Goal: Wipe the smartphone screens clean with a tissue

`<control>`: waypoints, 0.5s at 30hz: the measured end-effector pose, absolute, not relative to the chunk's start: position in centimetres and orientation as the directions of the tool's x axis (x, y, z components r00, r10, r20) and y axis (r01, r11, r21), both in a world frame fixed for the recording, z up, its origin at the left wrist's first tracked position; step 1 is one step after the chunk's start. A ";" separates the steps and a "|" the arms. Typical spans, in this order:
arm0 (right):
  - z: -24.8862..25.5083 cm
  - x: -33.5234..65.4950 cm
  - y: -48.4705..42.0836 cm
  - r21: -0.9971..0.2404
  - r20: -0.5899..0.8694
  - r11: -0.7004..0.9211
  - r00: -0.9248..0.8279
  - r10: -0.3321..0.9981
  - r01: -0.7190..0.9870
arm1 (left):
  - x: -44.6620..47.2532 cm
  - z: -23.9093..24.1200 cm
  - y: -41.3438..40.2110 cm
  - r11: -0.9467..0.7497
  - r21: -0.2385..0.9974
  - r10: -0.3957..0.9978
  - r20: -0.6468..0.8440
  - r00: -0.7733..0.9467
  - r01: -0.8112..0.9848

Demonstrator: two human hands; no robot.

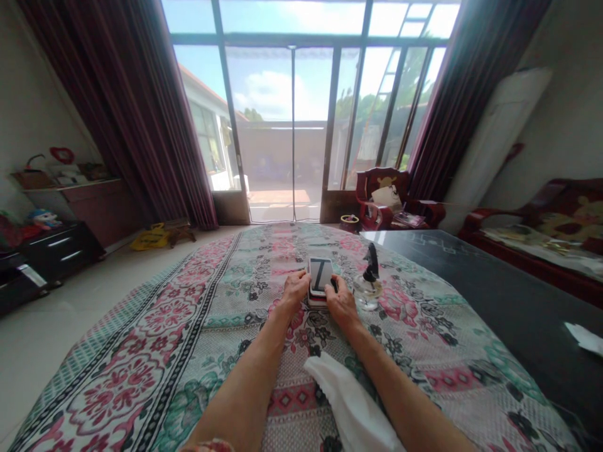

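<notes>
Far left: dark drawer unit (pixel 61 251) against the wall, toys and clutter on top, too small to name. Yellow bag (pixel 149 237) on the floor just beside a small wooden stool (pixel 181 231), both below the left curtain (pixel 141 113). Big window (pixel 292 94) fills the far wall. Near side: floral cloth (pixel 188 326), pink, green and black pattern, spread over the left part of the desk and reaching the near edge. 2 bare forearms run from the near edge to the middle of the cloth. Left hand (pixel 296 287) sits on the cloth, fingers curled and closed against the left edge of the phone (pixel 320 274). Phone is at mid cloth between the 2 hands, face up, pale screen with a dark diagonal mark, slightly raised at its far end; a red edge shows under it, cannot tell what that is. Right hand (pixel 341 303) closed on the phone's right edge, thumb on the side, palm down on the cloth. White rag (pixel 348 402) lies crumpled between the forearms, near side, apart from both hands. Just right of the right hand: clear glass spray bottle (pixel 369 285) with a black trigger top, upright on the cloth, not touched. Further right: bare dark glossy desk (pixel 494 295) surface, with 1 white paper scrap (pixel 586 339) near the right edge. Far behind: red armchair (pixel 381 194) by the window, red sofa (pixel 541 232) along the right wall.
</notes>
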State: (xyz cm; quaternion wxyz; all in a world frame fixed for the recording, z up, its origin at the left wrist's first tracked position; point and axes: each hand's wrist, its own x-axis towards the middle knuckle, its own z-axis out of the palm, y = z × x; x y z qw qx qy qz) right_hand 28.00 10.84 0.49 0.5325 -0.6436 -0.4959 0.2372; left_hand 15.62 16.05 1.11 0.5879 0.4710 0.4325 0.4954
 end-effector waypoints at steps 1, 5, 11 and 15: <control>0.5 28.0 10.8 -0.921 0.223 0.060 0.394 0.892 0.386 | 15.6 1.1 16.0 0.057 0.983 0.992 -0.036 0.125 -0.175; 0.8 28.1 10.6 -0.933 0.203 0.056 0.390 0.898 0.356 | 15.8 1.0 15.7 0.031 0.985 0.996 -0.017 0.084 -0.169; 1.3 27.9 10.1 -0.923 0.191 0.033 0.384 0.903 0.383 | 15.9 0.9 15.6 0.037 0.984 0.997 -0.026 0.066 -0.175; 1.2 27.9 10.2 -0.921 0.191 0.030 0.383 0.904 0.388 | 15.8 0.9 15.8 0.063 0.980 0.995 -0.046 0.092 -0.187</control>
